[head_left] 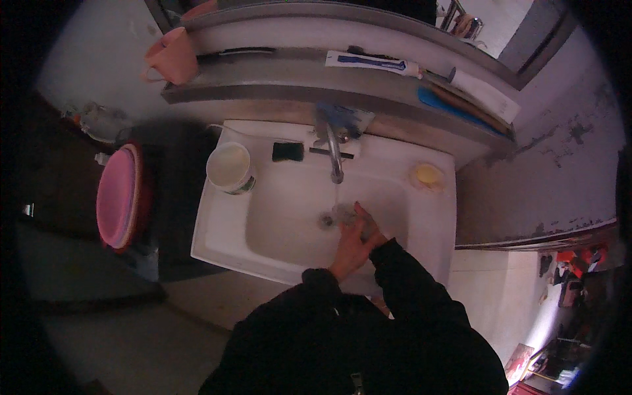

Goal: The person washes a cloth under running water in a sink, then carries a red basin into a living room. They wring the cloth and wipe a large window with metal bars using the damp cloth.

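Under the tap [334,158], over the bowl of the white sink [431,224], the left hand [351,247] and right hand [374,236] meet just beside the drain [325,221], where a thin stream of water [336,193] comes down. The step in hand looks like rinsing. Each grip is against the other hand; I cannot tell whether anything sits between them. The next move likely calls for turning the palms so the flow reaches all sides. Farther out are a dark sponge [288,152], a white tub [228,168] and yellow soap [428,174].
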